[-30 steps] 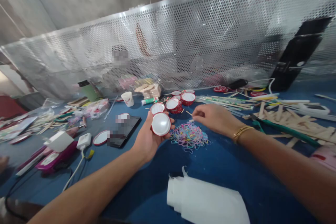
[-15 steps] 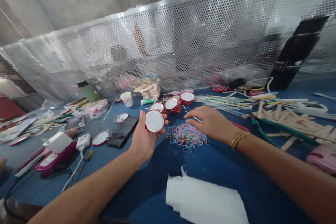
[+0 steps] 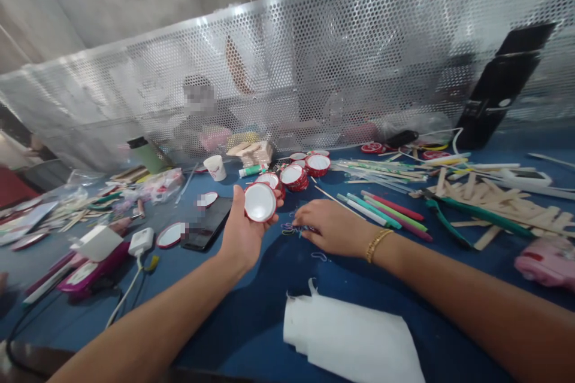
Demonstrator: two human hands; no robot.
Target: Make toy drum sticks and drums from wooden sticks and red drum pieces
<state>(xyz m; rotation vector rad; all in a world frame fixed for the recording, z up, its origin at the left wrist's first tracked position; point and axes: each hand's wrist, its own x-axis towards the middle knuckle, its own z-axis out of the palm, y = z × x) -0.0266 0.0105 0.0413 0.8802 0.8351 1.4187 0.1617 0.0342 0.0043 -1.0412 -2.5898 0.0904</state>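
In my left hand (image 3: 245, 230) is a round jar lid (image 3: 260, 202) with a white inner face and a red rim, tilted toward me. The thumb lies at its left edge and the fingers wrap behind it. My right hand (image 3: 330, 226) is palm down with curled fingers gathering small coloured rubber bands (image 3: 290, 228); it covers most of them. One loose rubber band (image 3: 319, 257) lies just below the hand. Several more red-rimmed lids (image 3: 294, 176) are stacked behind my left hand. Coloured pens (image 3: 390, 210) lie beyond my right wrist.
A roll of white cloth (image 3: 350, 335) lies at the front. Green-handled pliers (image 3: 485, 215) and wooden sticks (image 3: 539, 215) are on the right. On the left are a phone (image 3: 209, 224), a white charger (image 3: 99, 244) and a paper cup (image 3: 215, 167). A perforated metal screen (image 3: 314, 72) runs along the back.
My right hand has moved left and down onto the rubber bands and let go of the thin stick, uncovering the pens. The lid in my left hand has tilted slightly.
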